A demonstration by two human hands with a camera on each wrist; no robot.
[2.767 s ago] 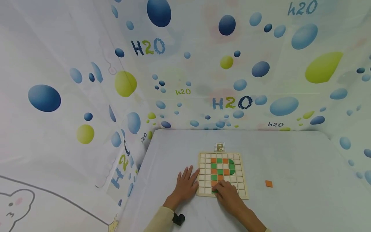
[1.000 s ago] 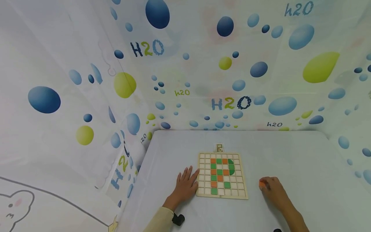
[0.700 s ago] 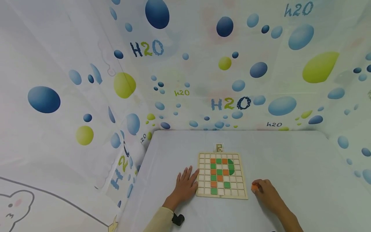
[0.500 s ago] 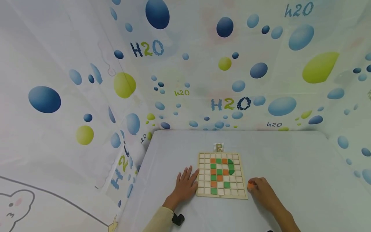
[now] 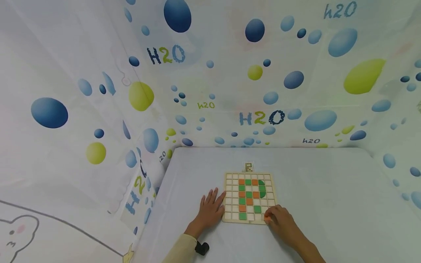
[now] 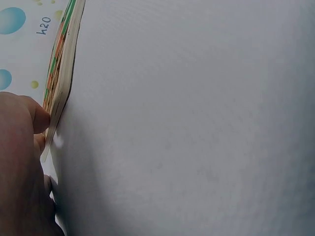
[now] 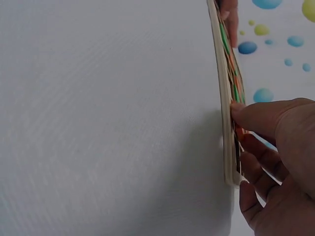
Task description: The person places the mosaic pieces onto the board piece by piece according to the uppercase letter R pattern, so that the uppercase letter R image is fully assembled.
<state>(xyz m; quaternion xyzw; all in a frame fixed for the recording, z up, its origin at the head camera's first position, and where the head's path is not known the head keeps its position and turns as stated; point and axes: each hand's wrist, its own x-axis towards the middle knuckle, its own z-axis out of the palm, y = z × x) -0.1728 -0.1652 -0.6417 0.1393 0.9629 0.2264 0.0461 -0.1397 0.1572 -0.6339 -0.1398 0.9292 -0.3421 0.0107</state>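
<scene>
A square wooden grid board (image 5: pixel 235 216) lies on the table, with orange and green tiles (image 5: pixel 242 201) set in it in the shape of a letter R. My left hand (image 5: pixel 209 212) lies spread on the table, fingertips at the board's left edge. Over the lower right cells, my right hand (image 5: pixel 282 223) pinches an orange square tile (image 5: pixel 267 218) between thumb and fingers. In the right wrist view that tile (image 7: pixel 239 132) shows low between the fingers, right at the board's rim (image 7: pixel 224 98). The fingers partly cover it and the corner cells.
A small card (image 5: pixel 248 167) printed with a gridded R lies just beyond the board. The white-covered table (image 5: pixel 329 190) meets a patterned sheet (image 5: pixel 227 73) at the back and sides. A black object (image 5: pixel 202 248) sits by the left wrist.
My right hand left a green tile near the bottom, picked the orange tile off the table at right, and carried it leftward to the board's lower right. The left hand stays still.
</scene>
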